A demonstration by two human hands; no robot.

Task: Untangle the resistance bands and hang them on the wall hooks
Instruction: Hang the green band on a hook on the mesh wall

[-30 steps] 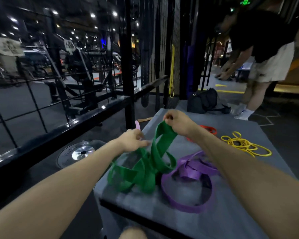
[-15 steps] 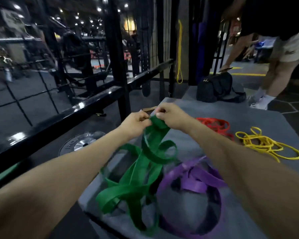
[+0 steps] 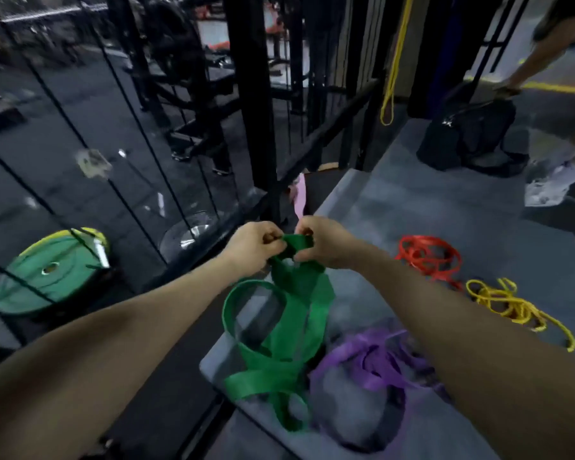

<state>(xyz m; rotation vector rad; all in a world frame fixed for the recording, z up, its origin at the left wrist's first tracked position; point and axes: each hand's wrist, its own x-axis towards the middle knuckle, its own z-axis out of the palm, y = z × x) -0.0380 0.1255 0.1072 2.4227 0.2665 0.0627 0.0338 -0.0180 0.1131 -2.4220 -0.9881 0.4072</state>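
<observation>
Green band hangs in tangled loops from both hands, left hand and right hand each pinching its top above the grey desk. Three more bundles lie there: one purple band, one red band, one yellow band.

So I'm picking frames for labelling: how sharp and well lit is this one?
Head view: dim gym, motion blur throughout; the hands and green band are soft but readable, the purple band smeared, and wide-angle distortion bends the fence bars.
</observation>
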